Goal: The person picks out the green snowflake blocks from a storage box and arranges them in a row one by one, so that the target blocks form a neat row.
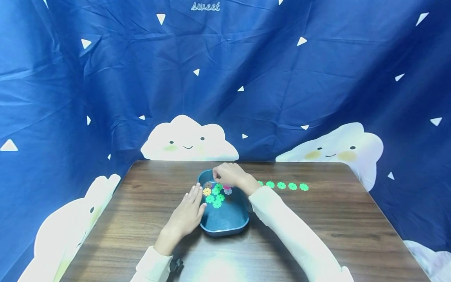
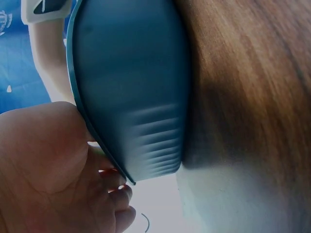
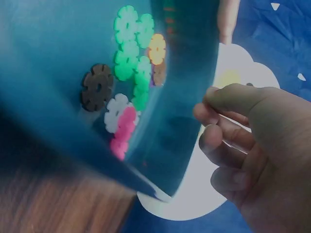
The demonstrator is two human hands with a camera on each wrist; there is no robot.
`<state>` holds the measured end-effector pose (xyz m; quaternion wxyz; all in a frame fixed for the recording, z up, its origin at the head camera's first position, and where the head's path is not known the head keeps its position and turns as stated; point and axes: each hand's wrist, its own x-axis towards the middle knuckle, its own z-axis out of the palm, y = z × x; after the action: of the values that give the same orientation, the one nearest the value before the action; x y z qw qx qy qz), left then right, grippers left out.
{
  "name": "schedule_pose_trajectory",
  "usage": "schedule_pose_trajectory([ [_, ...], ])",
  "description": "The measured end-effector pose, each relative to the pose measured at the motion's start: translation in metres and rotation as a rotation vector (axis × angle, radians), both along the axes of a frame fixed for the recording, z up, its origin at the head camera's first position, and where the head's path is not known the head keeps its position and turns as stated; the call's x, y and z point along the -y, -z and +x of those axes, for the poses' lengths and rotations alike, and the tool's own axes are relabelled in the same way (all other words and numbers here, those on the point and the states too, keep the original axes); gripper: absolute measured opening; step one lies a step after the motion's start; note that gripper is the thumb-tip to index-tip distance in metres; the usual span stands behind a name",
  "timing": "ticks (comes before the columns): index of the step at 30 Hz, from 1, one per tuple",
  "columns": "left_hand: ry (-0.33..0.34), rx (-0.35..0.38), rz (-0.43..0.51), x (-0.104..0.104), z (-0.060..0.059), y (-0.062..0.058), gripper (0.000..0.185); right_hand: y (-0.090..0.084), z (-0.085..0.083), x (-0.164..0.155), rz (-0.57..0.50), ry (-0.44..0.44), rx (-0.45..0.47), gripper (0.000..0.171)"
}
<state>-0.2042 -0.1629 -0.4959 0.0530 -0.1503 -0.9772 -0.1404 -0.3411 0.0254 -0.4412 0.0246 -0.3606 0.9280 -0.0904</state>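
Observation:
A dark teal plastic bin holds several snowflake building discs. Green discs lie in its middle, with a yellow disc, a pink disc, a white disc and a black disc around them. My left hand rests along the bin's left rim, fingers straight; its palm shows beside the wall in the left wrist view. Over the bin's far end, my right hand has curled fingers, thumb tip close to the index finger. No disc shows between those fingertips.
A row of several green discs lies on the wooden table right of the bin, partly behind the right forearm. Blue cloth with white clouds hangs behind the table.

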Motion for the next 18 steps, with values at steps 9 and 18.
schedule_pose_trajectory([
  [9, 0.000, 0.010, -0.008, 0.000, 0.000, 0.000, 0.061, 0.014, -0.007, 0.013, 0.061, 0.067, 0.083, 0.010],
  [18, 0.000, 0.009, 0.002, 0.000, -0.001, 0.001, 0.060, 0.023, -0.006, 0.024, 0.268, 0.114, 0.135, 0.029],
])
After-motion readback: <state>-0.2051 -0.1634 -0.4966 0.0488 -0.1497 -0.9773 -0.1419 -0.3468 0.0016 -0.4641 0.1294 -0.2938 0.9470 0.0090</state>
